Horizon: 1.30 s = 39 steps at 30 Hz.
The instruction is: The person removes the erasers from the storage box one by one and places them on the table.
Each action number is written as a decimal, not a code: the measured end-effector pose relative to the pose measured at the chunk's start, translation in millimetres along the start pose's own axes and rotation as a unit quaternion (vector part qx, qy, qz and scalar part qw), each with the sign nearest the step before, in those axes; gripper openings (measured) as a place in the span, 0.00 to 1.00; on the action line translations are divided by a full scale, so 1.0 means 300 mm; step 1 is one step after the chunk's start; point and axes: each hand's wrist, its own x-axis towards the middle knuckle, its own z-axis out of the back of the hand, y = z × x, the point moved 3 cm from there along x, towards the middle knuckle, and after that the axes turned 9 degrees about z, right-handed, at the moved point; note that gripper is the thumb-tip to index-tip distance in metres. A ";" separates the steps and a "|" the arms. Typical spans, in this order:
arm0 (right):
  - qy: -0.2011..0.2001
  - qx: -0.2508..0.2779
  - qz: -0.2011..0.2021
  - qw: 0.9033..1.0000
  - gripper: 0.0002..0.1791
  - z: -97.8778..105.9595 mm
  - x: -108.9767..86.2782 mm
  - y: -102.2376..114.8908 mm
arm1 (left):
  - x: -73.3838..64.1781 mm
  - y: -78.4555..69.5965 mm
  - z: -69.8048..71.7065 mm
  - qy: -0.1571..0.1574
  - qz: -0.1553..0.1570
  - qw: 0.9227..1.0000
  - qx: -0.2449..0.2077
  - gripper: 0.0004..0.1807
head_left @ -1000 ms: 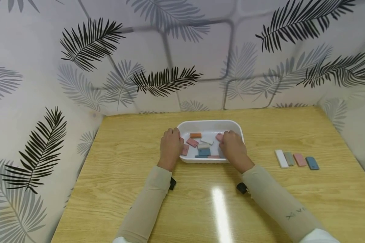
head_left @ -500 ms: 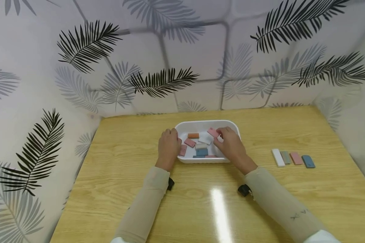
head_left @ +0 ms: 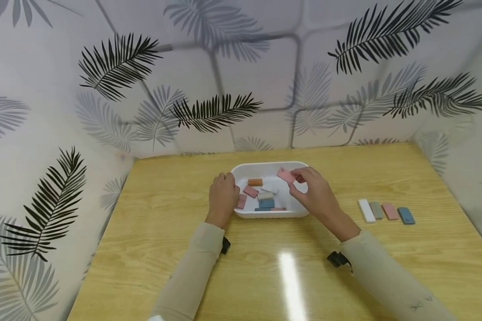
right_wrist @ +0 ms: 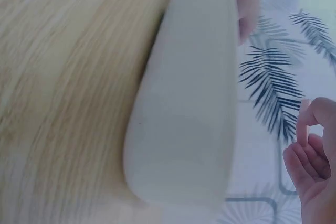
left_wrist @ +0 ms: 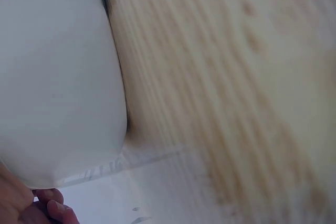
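A white plastic tray (head_left: 271,215) stands on the table, with its smooth side wall (left_wrist: 58,77) filling much of the left wrist view. My left hand (head_left: 223,196) grips its left rim, fingers curled over the edge. Above the tray's right part, my right hand (head_left: 320,196) pinches a pink eraser-like block (head_left: 286,175) between thumb and fingers. Seen edge-on in the right wrist view, the pink block (right_wrist: 304,121) is held clear of the tray. Inside lie an orange block (head_left: 255,182), a blue block (head_left: 266,203) and several pink and whitish ones.
To the right, a white block (head_left: 367,211), a greenish block (head_left: 376,210), a pink block (head_left: 390,211) and a blue block (head_left: 406,216) lie in a row on the wooden table (head_left: 164,214). Behind the table rises a leaf-patterned wall covering (head_left: 201,67).
The right hand has picked a pink block from the tray's right side, raised it and drawn slightly to the right. The left hand stays on the rim.
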 end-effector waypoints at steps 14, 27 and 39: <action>-0.002 0.016 0.016 1.000 0.16 0.147 -0.054 0.053 | -0.002 0.002 -0.011 -0.002 0.002 1.000 -0.007 0.07; -0.003 -0.052 -0.019 0.998 0.18 0.264 -0.212 -0.023 | 0.006 0.008 -0.018 -0.001 0.000 1.000 -0.008 0.07; 0.033 -0.085 -0.145 0.985 0.15 0.335 -0.392 -0.086 | -0.001 0.002 -0.011 0.005 0.003 1.000 -0.015 0.08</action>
